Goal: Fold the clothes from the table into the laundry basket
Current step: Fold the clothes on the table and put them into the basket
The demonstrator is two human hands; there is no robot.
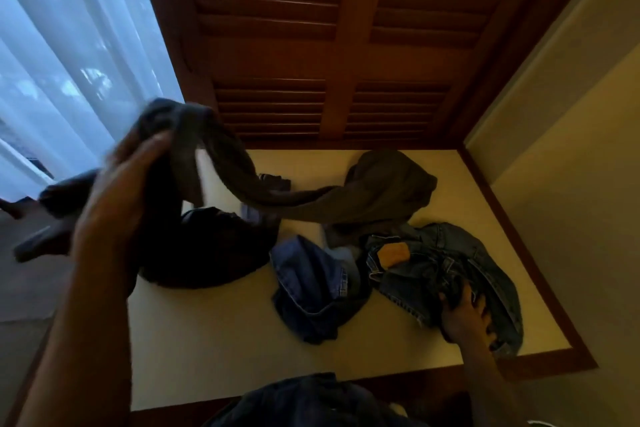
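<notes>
My left hand (117, 198) is raised at the left and grips one end of a dark grey garment (377, 187). The cloth stretches from that hand down to a bunched heap at the back of the cream table (214, 340). My right hand (465, 317) grips the crumpled blue denim jeans (433, 263) with a tan waist patch at the table's right side. A folded dark blue denim piece (311, 288) lies in the middle. A black garment (214, 246) sits at the left of the table. No laundry basket is in view.
Dark wooden louvred doors (329, 45) rise behind the table. White curtains (69, 45) hang at the left. A cream wall (571, 184) closes the right side. The table has a brown wooden rim (540, 281). Dark blue cloth (311, 402) shows at the bottom edge.
</notes>
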